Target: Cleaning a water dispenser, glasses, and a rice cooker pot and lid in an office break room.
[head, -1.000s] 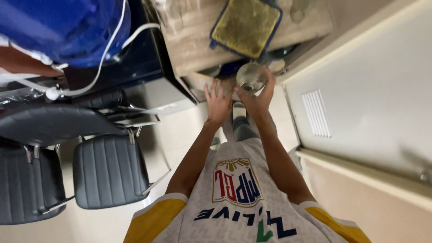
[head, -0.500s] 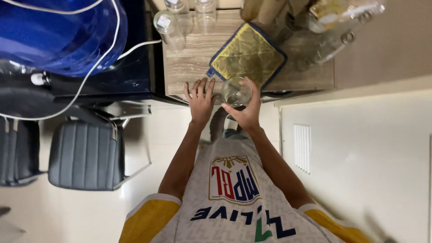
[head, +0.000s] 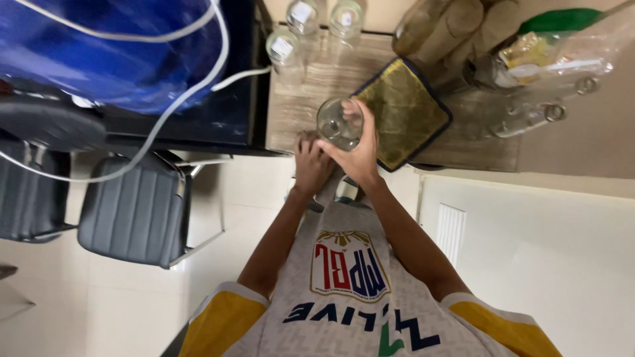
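Note:
My right hand [head: 360,155] grips a clear glass jar [head: 339,122] and holds it over the wooden tabletop [head: 304,106], beside a yellow cloth with a dark blue border [head: 405,116]. My left hand [head: 311,162] is curled just left of and below the jar, at the table's near edge, and whether it touches the jar I cannot tell. Three clear glass jars with white lids [head: 286,47] stand at the far side of the table.
More glass bottles and a plastic bag [head: 529,73] crowd the table's right end. A large blue water container [head: 112,46] with a white tube sits at left on a dark stand. Grey padded chairs [head: 135,208] stand on the pale floor. A white cabinet panel [head: 529,251] is at right.
The view has tilted further over the table. The jar has moved from the table's near edge to above the tabletop, by the cloth, with my right hand wrapped around it.

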